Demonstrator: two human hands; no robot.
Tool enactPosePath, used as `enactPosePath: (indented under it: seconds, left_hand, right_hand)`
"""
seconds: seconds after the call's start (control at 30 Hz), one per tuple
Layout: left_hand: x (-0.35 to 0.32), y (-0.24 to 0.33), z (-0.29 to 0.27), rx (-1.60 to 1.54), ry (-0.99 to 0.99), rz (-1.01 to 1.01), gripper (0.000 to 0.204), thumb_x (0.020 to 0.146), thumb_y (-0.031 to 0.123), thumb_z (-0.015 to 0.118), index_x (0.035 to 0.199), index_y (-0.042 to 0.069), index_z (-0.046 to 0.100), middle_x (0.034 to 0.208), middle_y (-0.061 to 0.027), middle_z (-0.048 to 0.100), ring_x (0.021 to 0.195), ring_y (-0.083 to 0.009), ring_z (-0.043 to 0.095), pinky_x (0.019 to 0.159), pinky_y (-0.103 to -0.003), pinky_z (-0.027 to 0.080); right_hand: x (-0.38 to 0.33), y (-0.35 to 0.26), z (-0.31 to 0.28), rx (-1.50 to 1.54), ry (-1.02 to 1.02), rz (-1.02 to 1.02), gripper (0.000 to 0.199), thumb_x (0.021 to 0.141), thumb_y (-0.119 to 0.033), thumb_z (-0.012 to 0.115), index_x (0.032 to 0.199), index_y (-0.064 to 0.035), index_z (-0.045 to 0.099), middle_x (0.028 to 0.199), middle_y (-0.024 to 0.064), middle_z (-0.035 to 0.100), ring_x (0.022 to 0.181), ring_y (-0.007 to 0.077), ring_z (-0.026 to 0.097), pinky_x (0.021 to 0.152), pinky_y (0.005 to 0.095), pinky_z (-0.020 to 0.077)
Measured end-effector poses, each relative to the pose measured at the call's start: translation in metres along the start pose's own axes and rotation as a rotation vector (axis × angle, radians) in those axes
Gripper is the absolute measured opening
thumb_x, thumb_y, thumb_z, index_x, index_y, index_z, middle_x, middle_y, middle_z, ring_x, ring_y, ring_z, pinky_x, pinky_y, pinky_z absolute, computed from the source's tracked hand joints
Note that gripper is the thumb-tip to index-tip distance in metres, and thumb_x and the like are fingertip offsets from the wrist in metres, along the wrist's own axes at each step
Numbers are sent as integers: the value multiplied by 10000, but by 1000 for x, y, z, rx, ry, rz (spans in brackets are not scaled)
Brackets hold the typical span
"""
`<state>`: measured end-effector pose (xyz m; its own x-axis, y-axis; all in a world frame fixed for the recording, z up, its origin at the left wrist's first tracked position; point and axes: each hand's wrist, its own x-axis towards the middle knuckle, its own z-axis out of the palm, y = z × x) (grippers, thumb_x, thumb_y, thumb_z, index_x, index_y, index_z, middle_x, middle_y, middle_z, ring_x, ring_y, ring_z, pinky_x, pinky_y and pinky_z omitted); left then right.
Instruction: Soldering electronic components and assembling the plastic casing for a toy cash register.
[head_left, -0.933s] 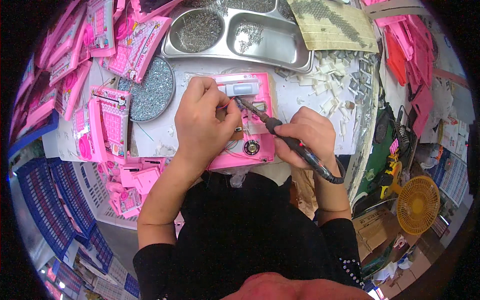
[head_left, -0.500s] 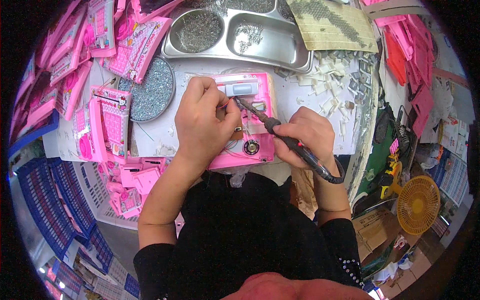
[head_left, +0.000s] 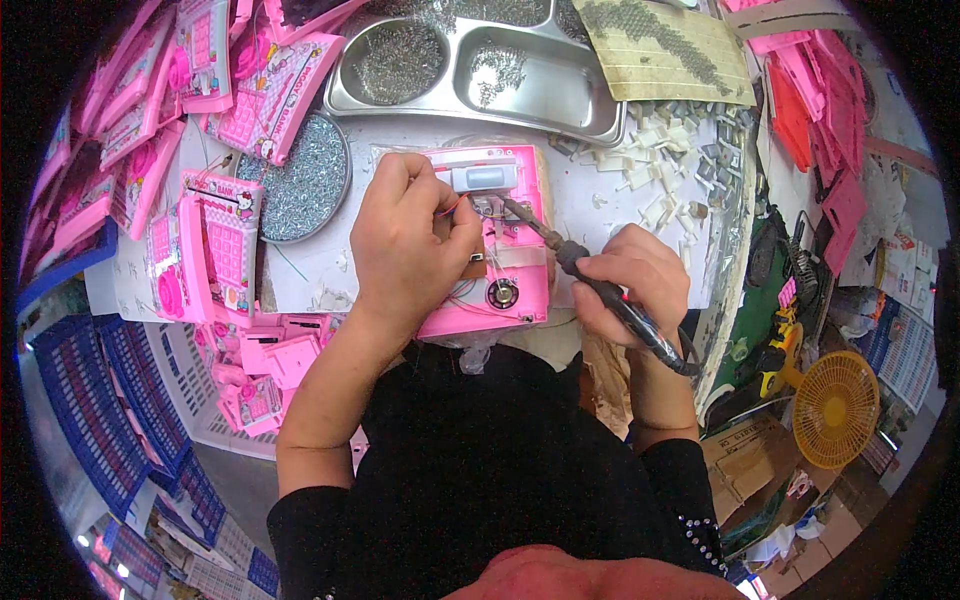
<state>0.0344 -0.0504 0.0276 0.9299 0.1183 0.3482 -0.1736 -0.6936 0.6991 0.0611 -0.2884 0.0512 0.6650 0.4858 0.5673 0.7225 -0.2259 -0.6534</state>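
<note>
A pink plastic housing [head_left: 528, 178] lies on the worktable in front of me, with thin wires and a small round black speaker [head_left: 503, 293] in it. Over its left side is my left hand [head_left: 408, 235], fingers pinched on a thin red wire [head_left: 459, 203]. My right hand [head_left: 640, 283] grips a soldering iron [head_left: 620, 308] by its dark handle. The iron's tip is above the housing, a little right of the wire and apart from my left fingers. Beside the left hand's fingertips sits a grey-white rectangular part [head_left: 484, 179]. My left hand hides part of the housing.
A metal compartment tray [head_left: 470, 112] with small metal parts stands behind the housing. To the left are a round dish of screws [head_left: 300, 185] and piled pink toy cases [head_left: 230, 250]. White plastic pieces [head_left: 655, 160] lie to the right, near a yellow fan [head_left: 836, 410].
My right hand has drawn the soldering iron back to the right, and its tip has left the spot by my left fingers. The left hand has stayed in place.
</note>
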Motion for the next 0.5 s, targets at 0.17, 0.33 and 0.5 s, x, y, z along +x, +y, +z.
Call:
enactPosePath:
  seconds: [0.17, 0.33, 0.5]
  left_hand:
    - [0, -2, 1, 5, 19, 46, 160, 722, 18, 768, 764, 16, 614, 917, -115, 570, 749, -277, 605, 639, -385, 500]
    - [-1, 0, 0, 9, 7, 5, 123, 724, 15, 753, 766, -13, 641, 927, -123, 575, 808, -274, 613, 689, -369, 515]
    - [-1, -2, -1, 30, 19, 60, 153, 734, 24, 768, 784, 0, 625, 934, -130, 571, 774, -287, 607, 666, -388, 507]
  right_hand:
    - [-6, -1, -6, -23, 24, 20, 250, 699, -22, 823, 920, -31, 705, 650, 51, 586, 552, 207, 551, 495, 308, 414]
    - [-10, -3, -12, -16, -29, 29, 259, 750, -1, 785, 979, 21, 667, 720, 105, 647, 602, 238, 577, 549, 336, 441]
    - [-7, -5, -12, -20, -12, 22, 266, 753, 3, 780, 991, 21, 663, 716, 106, 644, 598, 237, 574, 549, 333, 437]
